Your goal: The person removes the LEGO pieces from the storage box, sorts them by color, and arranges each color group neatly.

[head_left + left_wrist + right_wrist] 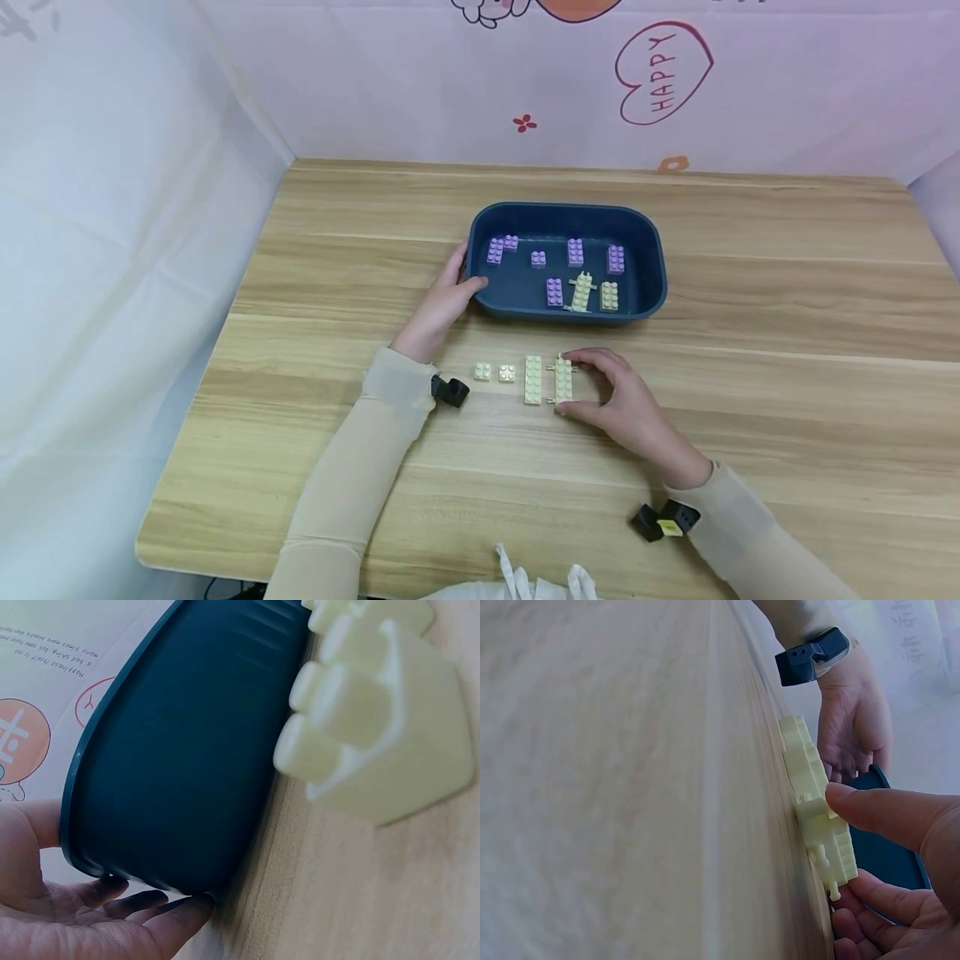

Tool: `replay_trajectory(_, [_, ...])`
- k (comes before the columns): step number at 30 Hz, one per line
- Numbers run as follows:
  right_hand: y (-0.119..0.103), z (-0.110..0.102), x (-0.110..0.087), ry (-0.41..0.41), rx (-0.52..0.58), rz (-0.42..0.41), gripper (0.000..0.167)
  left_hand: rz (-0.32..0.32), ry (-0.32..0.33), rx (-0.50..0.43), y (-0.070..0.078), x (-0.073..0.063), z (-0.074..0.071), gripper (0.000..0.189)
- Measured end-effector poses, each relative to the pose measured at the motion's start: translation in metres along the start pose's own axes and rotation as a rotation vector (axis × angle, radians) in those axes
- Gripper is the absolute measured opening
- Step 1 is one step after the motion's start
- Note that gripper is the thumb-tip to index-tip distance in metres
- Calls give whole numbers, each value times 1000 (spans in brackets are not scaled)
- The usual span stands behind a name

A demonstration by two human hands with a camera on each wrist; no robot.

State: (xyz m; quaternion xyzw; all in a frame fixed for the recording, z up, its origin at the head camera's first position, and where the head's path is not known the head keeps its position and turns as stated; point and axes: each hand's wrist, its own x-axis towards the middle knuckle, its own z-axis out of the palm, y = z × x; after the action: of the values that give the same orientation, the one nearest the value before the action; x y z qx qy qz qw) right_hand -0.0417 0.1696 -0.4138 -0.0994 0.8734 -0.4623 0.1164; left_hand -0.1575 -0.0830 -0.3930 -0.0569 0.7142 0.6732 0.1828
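Observation:
My left hand [442, 304] holds the left end of a dark blue plastic bin [517, 307], thumb over the rim and fingers against the outer wall. In the left wrist view the fingers [180, 922] curl under that end. On the table, my right hand [626, 408] pinches a long cream building brick with side pegs [564, 382] between thumb and fingers, at its two ends. Left of it lie a plain long cream brick [532, 380] and two small square cream bricks, one here [507, 373] and one farther left [482, 372].
Inside the bin lie several purple bricks [575, 252], a pegged cream brick [581, 292] and a shorter cream brick [609, 296]. The wooden table [337, 250] meets a printed cloth [412, 100] at its back edge.

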Motion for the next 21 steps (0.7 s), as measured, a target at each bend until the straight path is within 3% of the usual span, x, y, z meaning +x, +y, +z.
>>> replay_trajectory(12, [-3,-8,-1,-27,19,34,63,-15,4,1,-1,0,0,69])
replay_trajectory(21, [-22,-33,0,64,87,59,38,-21,2,-2,0,1,0,69])
